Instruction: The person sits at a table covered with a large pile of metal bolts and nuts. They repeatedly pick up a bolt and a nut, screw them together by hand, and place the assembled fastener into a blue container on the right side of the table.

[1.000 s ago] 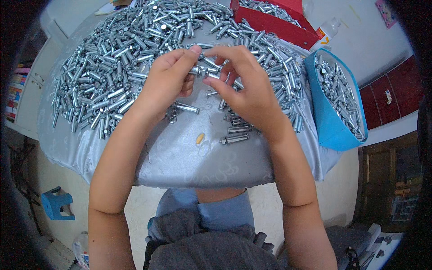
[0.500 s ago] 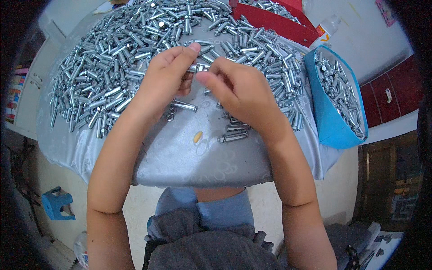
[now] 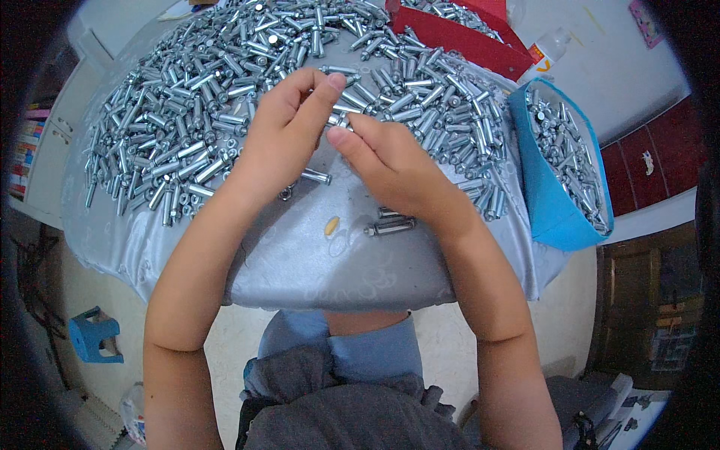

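Over the near middle of the table, my two hands meet at one silver expansion bolt [image 3: 338,120]. My left hand [image 3: 289,124] is closed on its left part, thumb pointing up and away, and hides much of it. With thumb and forefinger, my right hand [image 3: 390,157] pinches the bolt's right end. A loose bolt [image 3: 316,177] lies on the cloth just right of my left wrist. Below my right hand, another bolt [image 3: 391,226] rests with one or two more partly covered by the hand. Heaped expansion bolts [image 3: 191,105] spread beyond and to both sides.
A grey satin cloth [image 3: 322,277] covers the round table. At the right edge stands a blue bin [image 3: 570,217] full of bolts; a red box [image 3: 457,39] holds more at the back. Nearby is a plastic bottle [image 3: 551,46]. A small yellow piece [image 3: 331,225] lies in front of my hands.
My right hand has turned slightly, its thumb and forefinger closer together at the bolt's end. Both hands still hold the bolt in nearly the same place.
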A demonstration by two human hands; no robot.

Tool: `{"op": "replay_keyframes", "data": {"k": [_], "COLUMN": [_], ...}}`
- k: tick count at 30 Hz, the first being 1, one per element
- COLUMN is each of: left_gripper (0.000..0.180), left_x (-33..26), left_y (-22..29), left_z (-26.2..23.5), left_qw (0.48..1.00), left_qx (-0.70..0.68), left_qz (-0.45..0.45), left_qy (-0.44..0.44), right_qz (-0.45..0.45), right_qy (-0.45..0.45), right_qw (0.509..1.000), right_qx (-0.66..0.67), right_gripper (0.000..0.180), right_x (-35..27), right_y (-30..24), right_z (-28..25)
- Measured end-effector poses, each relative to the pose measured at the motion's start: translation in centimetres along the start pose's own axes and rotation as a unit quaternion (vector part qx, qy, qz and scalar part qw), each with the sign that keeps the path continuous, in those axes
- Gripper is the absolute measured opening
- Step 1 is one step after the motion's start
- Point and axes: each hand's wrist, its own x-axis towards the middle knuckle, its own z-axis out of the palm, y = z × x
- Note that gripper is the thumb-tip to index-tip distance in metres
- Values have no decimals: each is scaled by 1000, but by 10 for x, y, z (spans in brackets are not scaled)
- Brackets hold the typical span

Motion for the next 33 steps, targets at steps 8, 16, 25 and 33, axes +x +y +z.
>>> {"op": "replay_keyframes", "data": {"k": [8, 16, 25, 33], "left_gripper": [25, 18, 44, 58], "left_x": [-3, -6, -6, 16], "left_y": [3, 17, 11, -8], "left_z": [6, -7, -27, -31], "left_qw": [993, 951, 891, 755], "left_qx": [-118, -107, -243, -633], "left_qz": [30, -110, -44, -161], "left_qy": [-1, -268, -381, -58], "right_qz": [16, 3, 11, 27], "right_qy": [61, 316, 385, 383], "right_qw": [978, 892, 829, 820], "right_qx": [197, 323, 406, 425], "right_gripper": [36, 26, 16, 15], "right_x": [2, 8, 10, 9], "right_y": [-6, -5, 1, 4], "right_z": [-2, -33, -40, -45]}}
